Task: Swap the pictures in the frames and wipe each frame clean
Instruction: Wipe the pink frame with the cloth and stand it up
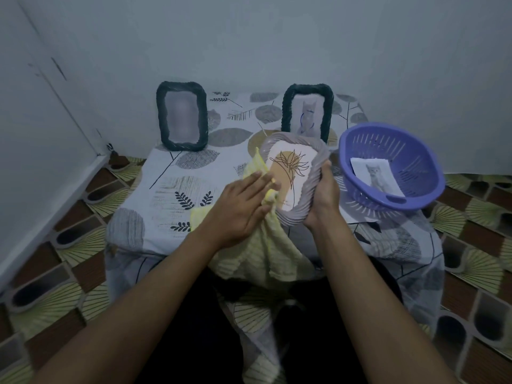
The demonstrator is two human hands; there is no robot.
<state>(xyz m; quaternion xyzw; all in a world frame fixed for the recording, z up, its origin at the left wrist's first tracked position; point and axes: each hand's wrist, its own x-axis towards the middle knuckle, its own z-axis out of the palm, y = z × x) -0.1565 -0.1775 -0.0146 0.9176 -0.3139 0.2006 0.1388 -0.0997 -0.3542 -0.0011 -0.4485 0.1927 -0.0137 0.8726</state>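
Head view: cloth (257,250) hides part of grey frame (311,187).

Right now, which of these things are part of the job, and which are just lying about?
Part of the job: pale frame, held by the right hand; yellow cloth under the left hand; dark blurred-picture frame; dark cat-picture frame; loose cat picture.
Just lying about: purple basket, leaf-print tablecloth.

Purple slotted plastic basket (421,162) sits on the right side of the table. Leaf-print tablecloth (166,167) covers the top and hangs over the near edge. Fan-pattern brown and green floor tiles (77,239), plain wall (249,37) behind.
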